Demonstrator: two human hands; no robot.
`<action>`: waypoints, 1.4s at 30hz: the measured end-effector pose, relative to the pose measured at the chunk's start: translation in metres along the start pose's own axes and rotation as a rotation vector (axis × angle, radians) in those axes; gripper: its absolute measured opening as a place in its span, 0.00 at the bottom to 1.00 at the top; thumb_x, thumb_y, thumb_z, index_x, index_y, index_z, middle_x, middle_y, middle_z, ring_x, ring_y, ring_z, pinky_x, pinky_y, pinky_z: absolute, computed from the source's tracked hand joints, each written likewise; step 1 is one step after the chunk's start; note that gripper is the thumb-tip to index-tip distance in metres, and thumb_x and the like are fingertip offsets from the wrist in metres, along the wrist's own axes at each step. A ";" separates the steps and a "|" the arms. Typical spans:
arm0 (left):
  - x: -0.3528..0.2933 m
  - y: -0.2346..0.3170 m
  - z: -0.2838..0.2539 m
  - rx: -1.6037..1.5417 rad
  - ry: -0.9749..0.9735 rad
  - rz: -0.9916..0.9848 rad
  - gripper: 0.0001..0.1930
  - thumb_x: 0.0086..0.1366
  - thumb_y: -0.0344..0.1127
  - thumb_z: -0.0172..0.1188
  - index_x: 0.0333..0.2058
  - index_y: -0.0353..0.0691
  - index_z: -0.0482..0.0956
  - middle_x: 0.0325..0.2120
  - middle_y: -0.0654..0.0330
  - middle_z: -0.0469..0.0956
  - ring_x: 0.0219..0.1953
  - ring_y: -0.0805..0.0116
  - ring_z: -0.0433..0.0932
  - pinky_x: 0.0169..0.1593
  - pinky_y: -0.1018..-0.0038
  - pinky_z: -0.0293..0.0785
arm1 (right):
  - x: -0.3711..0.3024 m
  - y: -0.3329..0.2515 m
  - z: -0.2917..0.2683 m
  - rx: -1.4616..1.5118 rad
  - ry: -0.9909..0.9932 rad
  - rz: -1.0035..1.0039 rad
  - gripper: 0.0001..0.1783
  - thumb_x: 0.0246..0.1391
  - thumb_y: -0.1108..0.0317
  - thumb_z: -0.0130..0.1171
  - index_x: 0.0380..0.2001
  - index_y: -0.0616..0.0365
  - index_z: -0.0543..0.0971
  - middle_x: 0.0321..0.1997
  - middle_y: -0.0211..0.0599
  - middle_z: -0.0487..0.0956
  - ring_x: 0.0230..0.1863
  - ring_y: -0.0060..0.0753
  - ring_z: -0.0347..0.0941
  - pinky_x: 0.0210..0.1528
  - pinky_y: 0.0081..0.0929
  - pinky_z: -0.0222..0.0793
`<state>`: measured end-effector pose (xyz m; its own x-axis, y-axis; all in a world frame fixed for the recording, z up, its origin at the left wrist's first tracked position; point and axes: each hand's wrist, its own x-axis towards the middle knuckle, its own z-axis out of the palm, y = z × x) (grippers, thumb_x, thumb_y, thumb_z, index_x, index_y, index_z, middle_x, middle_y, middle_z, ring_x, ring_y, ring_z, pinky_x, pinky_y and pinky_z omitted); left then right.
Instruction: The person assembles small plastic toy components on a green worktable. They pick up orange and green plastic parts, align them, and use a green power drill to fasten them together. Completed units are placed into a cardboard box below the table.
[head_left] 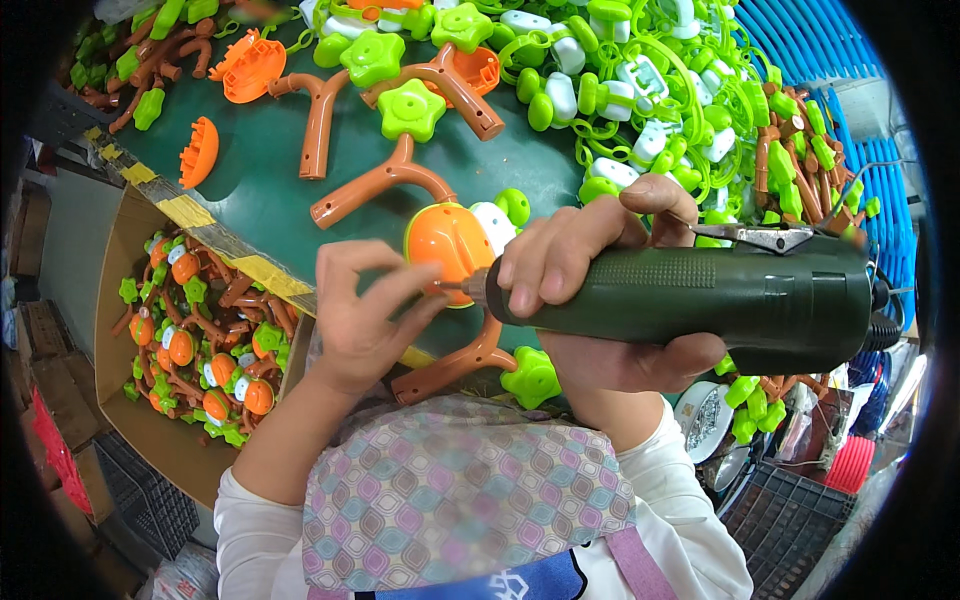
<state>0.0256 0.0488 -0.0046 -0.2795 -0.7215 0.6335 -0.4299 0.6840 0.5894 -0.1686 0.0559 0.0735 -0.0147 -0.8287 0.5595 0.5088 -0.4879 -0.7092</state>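
Observation:
My right hand [610, 270] is wrapped round a dark green electric screwdriver [690, 300], lying nearly level with its tip pointing left. That tip reaches an orange dome-shaped plastic part [438, 238] on the bench. My left hand [365, 310] has its thumb and fingers pinched together beside the tip, against the dome; whatever is between them is too small to make out. Brown branch-shaped pieces [375, 185] extend from the dome, above and below. Green star-shaped pieces [412, 110] sit on their ends. A white and green part [493, 226] shows behind the dome, partly covered.
Loose orange shells [200, 153] and brown forked branches [318, 122] lie on the green bench [270, 210]. Green and white parts [640, 100] are heaped at the far right. A cardboard box [125, 330] of similar assemblies stands left. A bowl of screws [703, 415] is at right.

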 end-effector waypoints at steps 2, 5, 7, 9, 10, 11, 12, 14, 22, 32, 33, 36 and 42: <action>-0.002 0.003 0.009 -0.131 -0.017 -0.192 0.44 0.45 0.38 0.82 0.60 0.38 0.69 0.56 0.51 0.66 0.59 0.52 0.68 0.61 0.60 0.68 | 0.002 0.000 0.001 -0.087 -0.001 0.047 0.51 0.51 0.24 0.60 0.59 0.57 0.61 0.32 0.41 0.77 0.30 0.39 0.77 0.38 0.39 0.76; -0.007 -0.001 0.031 -0.327 -0.174 -0.423 0.56 0.46 0.46 0.80 0.68 0.34 0.54 0.63 0.44 0.58 0.67 0.45 0.59 0.70 0.57 0.58 | 0.008 0.001 -0.002 -0.223 -0.037 0.187 0.47 0.52 0.28 0.63 0.55 0.57 0.63 0.32 0.42 0.77 0.30 0.39 0.77 0.38 0.38 0.76; -0.017 -0.014 0.043 -0.393 -0.252 -0.428 0.53 0.53 0.40 0.74 0.70 0.32 0.48 0.65 0.42 0.55 0.68 0.43 0.58 0.71 0.57 0.56 | 0.011 0.008 -0.008 -0.259 -0.098 0.247 0.45 0.51 0.30 0.66 0.51 0.58 0.64 0.31 0.43 0.77 0.31 0.37 0.78 0.36 0.33 0.76; -0.032 -0.025 0.053 -0.401 -0.298 -0.452 0.53 0.52 0.39 0.74 0.70 0.31 0.48 0.65 0.42 0.55 0.68 0.43 0.58 0.71 0.57 0.56 | 0.010 0.023 -0.002 -0.234 -0.091 0.261 0.44 0.50 0.32 0.67 0.51 0.59 0.64 0.31 0.42 0.77 0.30 0.33 0.77 0.34 0.29 0.76; -0.031 -0.025 0.054 -0.411 -0.306 -0.455 0.53 0.52 0.38 0.74 0.70 0.31 0.48 0.65 0.42 0.55 0.68 0.43 0.58 0.71 0.57 0.56 | 0.010 0.029 0.000 -0.211 -0.078 0.265 0.44 0.50 0.33 0.67 0.51 0.60 0.65 0.31 0.42 0.77 0.30 0.32 0.77 0.34 0.27 0.75; -0.030 -0.024 0.054 -0.426 -0.278 -0.442 0.53 0.52 0.37 0.74 0.69 0.31 0.48 0.65 0.42 0.55 0.68 0.43 0.58 0.71 0.57 0.56 | 0.010 0.034 0.002 -0.161 -0.052 0.257 0.43 0.49 0.37 0.69 0.51 0.60 0.65 0.30 0.42 0.77 0.30 0.31 0.76 0.33 0.27 0.75; -0.027 -0.021 0.053 -0.440 -0.251 -0.429 0.52 0.52 0.36 0.74 0.69 0.31 0.48 0.65 0.42 0.55 0.68 0.43 0.58 0.70 0.57 0.56 | 0.010 0.037 0.003 -0.112 -0.025 0.248 0.42 0.48 0.40 0.70 0.51 0.61 0.66 0.30 0.41 0.77 0.30 0.30 0.76 0.33 0.26 0.74; -0.020 -0.012 0.050 -0.470 -0.192 -0.401 0.52 0.52 0.35 0.73 0.69 0.31 0.48 0.64 0.42 0.55 0.67 0.43 0.59 0.70 0.57 0.57 | 0.009 0.043 0.006 -0.014 0.024 0.229 0.40 0.47 0.47 0.73 0.52 0.62 0.67 0.30 0.40 0.76 0.29 0.28 0.75 0.32 0.24 0.72; -0.003 -0.009 0.038 -0.419 -0.243 -0.463 0.49 0.54 0.35 0.72 0.69 0.34 0.51 0.62 0.45 0.58 0.65 0.48 0.63 0.68 0.59 0.62 | 0.023 -0.009 0.009 -0.226 0.049 0.230 0.60 0.50 0.22 0.58 0.64 0.67 0.58 0.27 0.39 0.77 0.25 0.33 0.76 0.31 0.32 0.76; 0.020 0.001 0.032 -0.003 -0.311 -0.087 0.41 0.46 0.34 0.76 0.61 0.45 0.68 0.61 0.49 0.64 0.62 0.44 0.64 0.64 0.53 0.64 | -0.043 -0.029 -0.074 -0.420 0.186 0.255 0.59 0.48 0.19 0.57 0.60 0.66 0.62 0.25 0.42 0.76 0.24 0.36 0.75 0.31 0.36 0.76; 0.019 0.001 0.034 0.008 -0.313 -0.073 0.41 0.45 0.33 0.77 0.60 0.46 0.69 0.60 0.50 0.65 0.62 0.44 0.64 0.64 0.52 0.65 | -0.049 -0.025 -0.076 -0.416 0.218 0.256 0.58 0.48 0.20 0.57 0.59 0.66 0.62 0.24 0.42 0.76 0.24 0.36 0.75 0.31 0.35 0.76; 0.020 0.005 0.030 -0.010 -0.337 -0.108 0.39 0.44 0.32 0.77 0.58 0.46 0.71 0.61 0.50 0.64 0.62 0.43 0.63 0.64 0.51 0.64 | -0.056 -0.021 -0.085 -0.460 0.197 0.312 0.57 0.49 0.20 0.57 0.59 0.65 0.62 0.25 0.42 0.76 0.25 0.36 0.75 0.32 0.36 0.76; 0.031 0.013 0.022 0.016 -0.326 -0.030 0.30 0.44 0.34 0.78 0.50 0.49 0.81 0.59 0.54 0.68 0.63 0.44 0.62 0.64 0.51 0.61 | -0.023 -0.025 -0.062 -0.123 0.141 -0.075 0.58 0.52 0.16 0.43 0.63 0.61 0.60 0.29 0.35 0.75 0.25 0.33 0.75 0.33 0.36 0.74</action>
<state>-0.0078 0.0327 0.0116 -0.5254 -0.7397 0.4205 -0.4550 0.6619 0.5957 -0.2346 0.0699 0.0513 -0.1732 -0.8146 0.5536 0.3926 -0.5726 -0.7197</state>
